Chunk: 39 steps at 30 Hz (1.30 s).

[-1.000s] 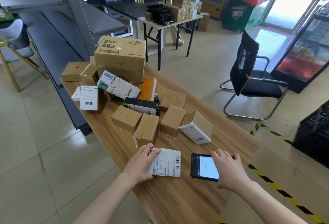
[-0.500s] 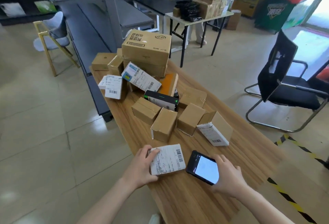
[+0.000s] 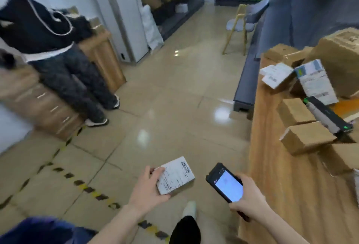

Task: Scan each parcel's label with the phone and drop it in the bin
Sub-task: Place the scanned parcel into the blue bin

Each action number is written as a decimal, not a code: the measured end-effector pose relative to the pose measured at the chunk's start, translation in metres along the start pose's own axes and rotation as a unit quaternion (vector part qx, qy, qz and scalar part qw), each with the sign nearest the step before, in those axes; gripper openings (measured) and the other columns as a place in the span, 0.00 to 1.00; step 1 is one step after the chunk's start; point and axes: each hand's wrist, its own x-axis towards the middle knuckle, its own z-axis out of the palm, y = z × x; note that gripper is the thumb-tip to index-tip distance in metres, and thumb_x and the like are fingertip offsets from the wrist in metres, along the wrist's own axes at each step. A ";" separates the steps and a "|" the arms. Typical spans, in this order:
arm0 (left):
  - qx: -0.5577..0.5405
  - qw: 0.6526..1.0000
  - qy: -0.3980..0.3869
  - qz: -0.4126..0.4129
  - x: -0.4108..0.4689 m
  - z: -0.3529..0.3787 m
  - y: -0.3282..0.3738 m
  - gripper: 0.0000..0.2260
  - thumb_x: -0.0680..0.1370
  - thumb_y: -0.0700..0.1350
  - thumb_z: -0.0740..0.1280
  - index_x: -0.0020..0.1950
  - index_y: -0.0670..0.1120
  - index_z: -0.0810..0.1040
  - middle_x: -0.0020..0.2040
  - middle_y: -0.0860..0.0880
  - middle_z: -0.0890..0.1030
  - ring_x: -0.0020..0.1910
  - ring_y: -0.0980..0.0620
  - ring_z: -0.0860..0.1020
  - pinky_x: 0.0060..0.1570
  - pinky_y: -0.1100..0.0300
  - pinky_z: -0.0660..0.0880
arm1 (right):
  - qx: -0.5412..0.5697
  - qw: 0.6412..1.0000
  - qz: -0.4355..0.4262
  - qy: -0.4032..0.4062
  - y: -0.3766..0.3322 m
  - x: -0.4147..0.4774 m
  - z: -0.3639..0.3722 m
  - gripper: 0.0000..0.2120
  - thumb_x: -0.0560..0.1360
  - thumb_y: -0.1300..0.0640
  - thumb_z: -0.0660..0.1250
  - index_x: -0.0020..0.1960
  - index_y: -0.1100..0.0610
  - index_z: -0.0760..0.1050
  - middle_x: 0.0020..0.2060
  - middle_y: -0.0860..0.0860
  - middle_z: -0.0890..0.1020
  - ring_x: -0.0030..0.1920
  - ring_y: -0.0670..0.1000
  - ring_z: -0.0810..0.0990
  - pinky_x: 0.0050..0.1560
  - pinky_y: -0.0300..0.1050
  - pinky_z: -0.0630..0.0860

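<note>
My left hand [image 3: 148, 189] grips a small parcel [image 3: 175, 175] with a white barcode label facing up, held over the tiled floor to the left of the wooden table [image 3: 272, 166]. My right hand [image 3: 250, 197] holds a black phone [image 3: 225, 182] with its screen lit, close beside the parcel at the table's left edge. Several more cardboard parcels [image 3: 307, 139] lie heaped on the table at the right. No bin shows in view.
A person in dark clothes [image 3: 58, 59] stands at the left beside stacked cartons [image 3: 48, 107]. Yellow-black floor tape [image 3: 87, 189] runs across the tiles. A yellow-legged chair [image 3: 240, 28] and dark shelving [image 3: 250, 80] stand beyond the table. My shoe [image 3: 189, 208] shows below.
The view has swung left, away from the table. My left hand has lifted the labelled parcel off the table and my right hand has picked up the phone.
</note>
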 end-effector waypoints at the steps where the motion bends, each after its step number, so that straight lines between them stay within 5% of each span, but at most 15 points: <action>1: -0.002 0.999 0.014 -0.037 -0.024 -0.008 -0.021 0.42 0.61 0.66 0.70 0.73 0.54 0.65 0.59 0.57 0.63 0.58 0.57 0.69 0.56 0.64 0.71 | -0.013 0.999 -0.020 -0.026 -0.015 0.000 0.014 0.39 0.55 0.52 0.72 0.65 0.47 0.64 0.56 0.44 0.71 0.55 0.47 0.73 0.59 0.51 0.72; 10: -0.068 0.926 0.170 -0.330 -0.217 -0.053 -0.154 0.41 0.63 0.61 0.74 0.73 0.51 0.66 0.56 0.53 0.64 0.55 0.54 0.69 0.54 0.59 0.71 | -0.114 0.961 -0.176 -0.180 -0.155 -0.014 0.137 0.39 0.50 0.51 0.70 0.60 0.39 0.65 0.50 0.37 0.73 0.51 0.45 0.75 0.51 0.47 0.74; 18: -0.101 0.821 0.193 -0.528 -0.349 -0.054 -0.251 0.41 0.62 0.63 0.73 0.72 0.56 0.65 0.58 0.53 0.62 0.59 0.50 0.69 0.52 0.56 0.72 | -0.163 0.910 -0.244 -0.292 -0.264 -0.051 0.275 0.38 0.52 0.52 0.73 0.58 0.39 0.62 0.52 0.39 0.72 0.52 0.44 0.73 0.44 0.40 0.72; 22: -0.108 0.790 0.166 -0.580 -0.383 -0.058 -0.308 0.41 0.62 0.64 0.71 0.72 0.57 0.63 0.61 0.52 0.61 0.61 0.50 0.67 0.51 0.55 0.75 | -0.149 0.890 -0.249 -0.351 -0.306 -0.076 0.359 0.39 0.48 0.52 0.72 0.57 0.40 0.63 0.51 0.39 0.73 0.48 0.39 0.74 0.38 0.31 0.70; 28: -0.137 0.768 0.113 -0.615 -0.384 -0.048 -0.402 0.41 0.64 0.64 0.70 0.74 0.56 0.61 0.63 0.50 0.60 0.63 0.48 0.65 0.50 0.54 0.76 | -0.174 0.876 -0.204 -0.401 -0.332 -0.099 0.491 0.45 0.45 0.47 0.70 0.62 0.44 0.65 0.55 0.42 0.73 0.54 0.43 0.73 0.51 0.42 0.75; 32: -0.126 0.771 0.081 -0.619 -0.371 -0.027 -0.465 0.40 0.66 0.62 0.71 0.74 0.54 0.60 0.64 0.49 0.60 0.63 0.47 0.64 0.48 0.54 0.77 | -0.198 0.881 -0.159 -0.400 -0.338 -0.101 0.566 0.45 0.48 0.49 0.72 0.65 0.44 0.65 0.55 0.42 0.70 0.49 0.39 0.68 0.45 0.36 0.70; 35: -0.109 0.775 0.057 -0.620 -0.359 -0.002 -0.513 0.39 0.67 0.60 0.71 0.74 0.54 0.60 0.65 0.48 0.59 0.64 0.46 0.64 0.46 0.55 0.77 | -0.185 0.888 -0.121 -0.402 -0.330 -0.090 0.616 0.48 0.48 0.51 0.74 0.68 0.49 0.65 0.57 0.43 0.68 0.54 0.45 0.71 0.56 0.49 0.74; 39: -0.096 0.763 0.030 -0.639 -0.346 0.045 -0.569 0.38 0.69 0.58 0.72 0.74 0.52 0.58 0.67 0.45 0.58 0.65 0.43 0.63 0.50 0.53 0.76 | -0.200 0.896 -0.084 -0.387 -0.311 -0.064 0.679 0.47 0.53 0.55 0.78 0.69 0.49 0.64 0.58 0.46 0.69 0.56 0.51 0.73 0.54 0.59 0.77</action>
